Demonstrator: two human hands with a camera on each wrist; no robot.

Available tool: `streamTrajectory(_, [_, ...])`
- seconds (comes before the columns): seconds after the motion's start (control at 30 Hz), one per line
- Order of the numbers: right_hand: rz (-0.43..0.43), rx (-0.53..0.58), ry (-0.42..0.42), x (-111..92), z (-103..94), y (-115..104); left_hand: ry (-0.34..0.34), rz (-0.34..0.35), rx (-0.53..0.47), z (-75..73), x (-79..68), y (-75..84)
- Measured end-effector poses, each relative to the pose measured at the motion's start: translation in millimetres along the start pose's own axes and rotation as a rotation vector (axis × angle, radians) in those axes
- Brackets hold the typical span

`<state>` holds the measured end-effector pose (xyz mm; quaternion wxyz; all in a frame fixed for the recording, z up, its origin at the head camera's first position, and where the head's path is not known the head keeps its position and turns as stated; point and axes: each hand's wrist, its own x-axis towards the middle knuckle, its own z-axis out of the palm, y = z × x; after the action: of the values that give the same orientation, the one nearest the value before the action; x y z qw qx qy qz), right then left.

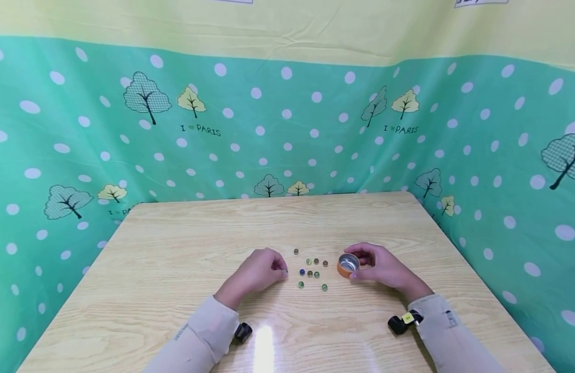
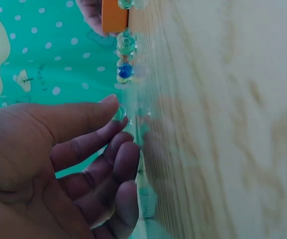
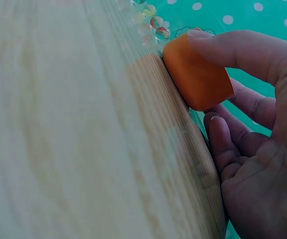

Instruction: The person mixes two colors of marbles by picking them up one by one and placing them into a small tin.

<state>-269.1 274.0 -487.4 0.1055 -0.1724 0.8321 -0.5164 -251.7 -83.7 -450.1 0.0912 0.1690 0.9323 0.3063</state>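
My left hand (image 1: 261, 270) is low over the table, left of the loose marbles. Its thumb and forefinger pinch a clear green marble (image 2: 120, 114), mostly covered by the fingertips. My right hand (image 1: 384, 268) grips a small round orange tin (image 3: 195, 74) from its right side, thumb at the near side and fingers around the far side. The tin stands upright on the table, its open top showing a bare silvery inside. Between the hands lie several glass marbles: a blue marble (image 1: 302, 272), green ones such as this marble (image 1: 325, 287), and brownish ones such as this marble (image 1: 296, 251).
The wooden table (image 1: 185, 238) has a light grain. A green dotted curtain (image 1: 287, 134) with printed trees hangs behind it and along both sides. A black wrist camera (image 1: 243, 332) sits at the left sleeve, another black camera (image 1: 398, 325) at the right.
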Motion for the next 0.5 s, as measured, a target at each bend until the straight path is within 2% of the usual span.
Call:
streamTrajectory(0.13, [-0.011,-0.018,0.002,0.7,0.0,1.7,0.017,-0.006,-0.014,0.3,2.6,5.6])
streamTrajectory(0.5, [-0.061,-0.045,-0.002,1.6,-1.2,4.5,0.055,0.032,-0.059,5.9,12.5,25.0])
